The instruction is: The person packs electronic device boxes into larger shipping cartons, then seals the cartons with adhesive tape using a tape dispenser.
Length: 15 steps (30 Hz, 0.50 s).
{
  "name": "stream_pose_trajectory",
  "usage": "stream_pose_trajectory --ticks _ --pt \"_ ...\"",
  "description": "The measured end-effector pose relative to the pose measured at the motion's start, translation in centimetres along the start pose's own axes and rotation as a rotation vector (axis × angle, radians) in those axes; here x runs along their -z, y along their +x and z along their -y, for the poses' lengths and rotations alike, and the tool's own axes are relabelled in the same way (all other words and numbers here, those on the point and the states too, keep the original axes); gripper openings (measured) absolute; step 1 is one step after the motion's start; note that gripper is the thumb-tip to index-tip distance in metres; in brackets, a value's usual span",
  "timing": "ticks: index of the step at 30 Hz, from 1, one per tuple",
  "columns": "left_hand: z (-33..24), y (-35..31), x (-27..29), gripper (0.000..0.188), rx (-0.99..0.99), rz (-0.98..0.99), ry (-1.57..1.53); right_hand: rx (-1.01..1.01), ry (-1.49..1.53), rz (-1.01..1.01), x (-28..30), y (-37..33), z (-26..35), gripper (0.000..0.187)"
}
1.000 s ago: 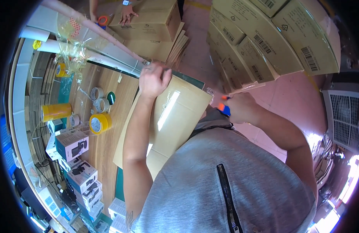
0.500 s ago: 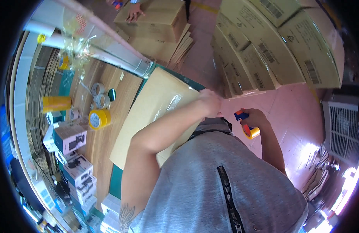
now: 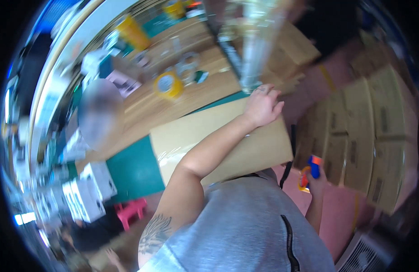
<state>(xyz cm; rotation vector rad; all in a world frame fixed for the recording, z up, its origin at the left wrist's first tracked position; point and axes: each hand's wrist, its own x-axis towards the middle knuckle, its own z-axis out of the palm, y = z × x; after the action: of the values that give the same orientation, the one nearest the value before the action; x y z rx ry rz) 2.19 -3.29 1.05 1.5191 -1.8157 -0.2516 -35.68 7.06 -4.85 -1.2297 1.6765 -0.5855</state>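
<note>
A brown cardboard box (image 3: 223, 152) with shiny clear tape across its left part lies in front of my body on the worktable. My left hand (image 3: 263, 106) rests on its far right corner, fingers apart and reaching over the edge. My left forearm crosses above the box. Off the right side of the box, my right hand (image 3: 318, 183) is closed round a blue and orange tape dispenser (image 3: 314, 168). The roll in the dispenser is blurred and partly hidden.
Yellow tape rolls (image 3: 169, 85) and clear ones stand on the wooden tabletop (image 3: 141, 106). Small white boxes (image 3: 84, 199) are stacked at left, near a pink stool (image 3: 131, 212). Large cartons (image 3: 354, 136) stand piled at right. A person in dark clothing (image 3: 94, 233) is at lower left.
The view has swung round and blurred. My left hand has gone from the box's near right end to its far right corner, fingers now spread. The dispenser stays in my right hand.
</note>
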Motion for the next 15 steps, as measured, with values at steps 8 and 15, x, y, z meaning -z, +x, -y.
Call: stream_pose_trajectory --ticks 8,15 --pt "6.0 -23.4 15.9 0.027 0.626 -0.637 0.38 0.756 0.324 -0.368 -3.4 3.5 11.5 0.066" --pt "1.3 -29.1 15.6 0.027 0.782 -0.923 -0.027 1.132 0.457 0.287 -13.8 3.7 22.7 0.078"
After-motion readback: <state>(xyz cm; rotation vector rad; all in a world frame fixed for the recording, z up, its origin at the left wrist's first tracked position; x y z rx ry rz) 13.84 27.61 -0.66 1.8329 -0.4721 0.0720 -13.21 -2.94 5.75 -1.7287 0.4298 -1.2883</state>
